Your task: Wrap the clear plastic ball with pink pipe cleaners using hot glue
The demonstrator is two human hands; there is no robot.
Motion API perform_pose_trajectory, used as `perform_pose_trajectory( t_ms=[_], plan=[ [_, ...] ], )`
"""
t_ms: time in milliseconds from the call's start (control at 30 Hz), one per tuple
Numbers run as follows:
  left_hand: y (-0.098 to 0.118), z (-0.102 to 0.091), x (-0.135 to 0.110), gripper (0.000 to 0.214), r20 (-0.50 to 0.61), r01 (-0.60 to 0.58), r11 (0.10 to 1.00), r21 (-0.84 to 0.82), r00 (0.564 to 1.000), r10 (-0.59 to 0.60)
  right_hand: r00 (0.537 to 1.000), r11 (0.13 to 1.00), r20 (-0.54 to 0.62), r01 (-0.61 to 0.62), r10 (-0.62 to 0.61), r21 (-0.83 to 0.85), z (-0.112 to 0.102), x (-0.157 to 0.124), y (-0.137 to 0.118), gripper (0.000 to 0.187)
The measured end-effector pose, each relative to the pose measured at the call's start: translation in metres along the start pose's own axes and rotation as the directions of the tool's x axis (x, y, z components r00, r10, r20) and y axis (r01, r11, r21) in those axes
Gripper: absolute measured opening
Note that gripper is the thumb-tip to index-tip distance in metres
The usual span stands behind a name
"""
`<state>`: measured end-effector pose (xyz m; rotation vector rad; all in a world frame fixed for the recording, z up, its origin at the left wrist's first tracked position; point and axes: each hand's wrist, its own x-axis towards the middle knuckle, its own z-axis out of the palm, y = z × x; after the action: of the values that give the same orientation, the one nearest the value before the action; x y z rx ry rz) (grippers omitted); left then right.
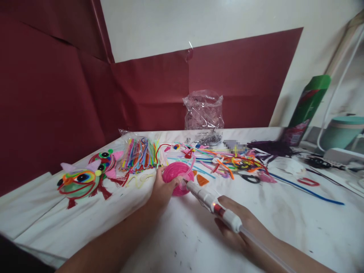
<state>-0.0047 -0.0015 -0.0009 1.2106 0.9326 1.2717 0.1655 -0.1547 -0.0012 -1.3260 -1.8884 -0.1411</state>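
Observation:
A round pink ribbed piece (174, 171), perhaps a paper lantern or a coil, is gripped at its left side by my left hand (164, 184). A pink pipe cleaner (193, 162) stands up at its upper right edge. In my right hand (236, 216) is a white hot glue gun (203, 196) with a small orange light and a clear glue stick (264, 248) out of its back. The nozzle points at the pink piece's right side, at or very near its surface. An orange felt scrap (202, 179) lies just beyond the nozzle.
Two decorated colourful animal faces (78, 180) lie at the left. A bag of pipe cleaners (139, 153) sits behind them. Loose pipe cleaners (224, 161), scissors (250, 178) and a blue pipe cleaner (309, 190) spread to the right. Clear plastic bag (203, 113) and green container (309, 102) stand behind.

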Motion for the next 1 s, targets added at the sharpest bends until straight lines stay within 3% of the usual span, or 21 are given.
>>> perform_pose_trajectory(
  t_ms=[233, 400, 500, 633, 800, 1000],
  plan=[
    [-0.0018, -0.0008, 0.0014, 0.061, -0.001, 0.003, 1.0, -0.009, 1.0, -0.003, 1.0, 1.0, 0.0, -0.013, 0.013, 0.008, 0.0006, 0.0014, -0.0009, 0.02],
    [0.0002, -0.0001, 0.0007, 0.062, 0.001, 0.011, 1.0, -0.019, 1.0, -0.011, 0.996, 0.998, 0.083, -0.047, 0.044, 0.033, -0.0002, 0.0005, -0.0012, 0.017],
    [0.0048, 0.0019, -0.0013, 0.063, -0.026, 0.014, 1.0, -0.021, 1.0, -0.014, 0.984, 0.984, 0.071, -0.167, 0.162, 0.065, 0.0023, -0.0002, -0.0018, 0.016],
    [0.005, 0.0035, -0.0027, 0.062, 0.003, 0.031, 0.999, -0.016, 1.0, -0.031, 0.936, 0.919, 0.104, -0.349, 0.335, 0.182, 0.0019, 0.0027, -0.0013, 0.018],
    [0.0011, 0.001, -0.0024, 0.063, 0.019, 0.014, 0.999, -0.039, 1.0, -0.014, 0.897, 0.876, 0.216, -0.429, 0.386, 0.22, 0.0039, 0.006, 0.0036, 0.022],
    [0.0006, 0.0011, -0.0027, 0.062, 0.019, 0.022, 1.0, -0.005, 1.0, -0.022, 0.874, 0.844, 0.216, -0.48, 0.436, 0.24, 0.0039, 0.003, -0.0011, 0.02]
  ],
)
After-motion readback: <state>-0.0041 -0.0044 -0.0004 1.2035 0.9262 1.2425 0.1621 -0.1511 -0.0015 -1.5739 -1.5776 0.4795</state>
